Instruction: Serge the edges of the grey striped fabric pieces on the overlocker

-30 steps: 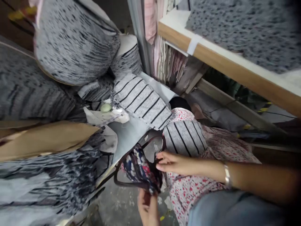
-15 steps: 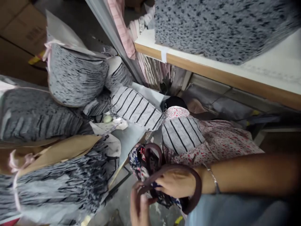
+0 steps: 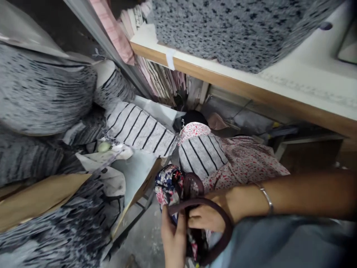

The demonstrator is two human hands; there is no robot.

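Observation:
A floral handbag (image 3: 167, 186) with navy, pink and red flowers sits low in front of my body. Its dark brown looped handle (image 3: 227, 223) arches over my right hand (image 3: 209, 216), which comes in from the right with a silver bangle at the wrist. The right fingers are bent in at the bag's opening; what they grip is hidden. From below, my left hand (image 3: 174, 234) pinches the bag by the handle's near end, with thumb and fingers closed. Behind the bag lie grey black-striped cloth (image 3: 203, 156) and a red-speckled white fabric (image 3: 251, 158).
A white sewing table (image 3: 306, 82) with a wooden edge carries a stack of grey speckled fabric (image 3: 223, 33). At the left, bundled grey cloth pieces (image 3: 47, 89) and brown card (image 3: 47, 197) crowd a stand. A striped strip (image 3: 142, 130) bridges towards the middle.
The view has shifted, so surroundings sit further left. My left hand has closed around the bag at the handle's end; its fingers were looser before. The right hand stays at the bag's opening.

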